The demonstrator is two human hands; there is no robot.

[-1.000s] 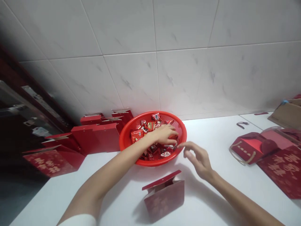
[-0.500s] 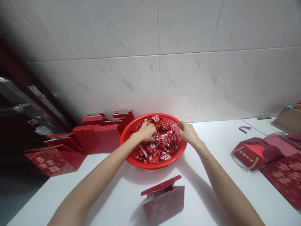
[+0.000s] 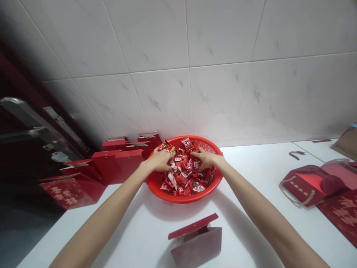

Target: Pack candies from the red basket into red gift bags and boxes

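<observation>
A round red plastic basket (image 3: 182, 199) with mesh sides holds a heap of red-wrapped sweets (image 3: 184, 167). On the left side of the heap rests my left hand (image 3: 161, 160), its fingers curled down among the wrappers; its fingertips are hidden, so what it grips does not show. My right hand (image 3: 206, 159) reaches over the right rim, fingers apart and touching the sweets. Closer to me on the table stands a small red paper gift bag (image 3: 196, 245), its top flap tilted up and a gap showing beneath it.
Several red gift bags (image 3: 117, 165) stand at the left by the wall, next to a dark door with a metal handle (image 3: 22, 111). To the right lie a red box with a rope handle (image 3: 302, 186), flat printed red card (image 3: 341, 216), a dark strap (image 3: 297, 153) and a brown carton (image 3: 346, 143).
My left hand has shifted left across the sweets. My right hand has moved from the basket's right rim inward onto the heap, its fingers spreading. The view has shifted slightly.
</observation>
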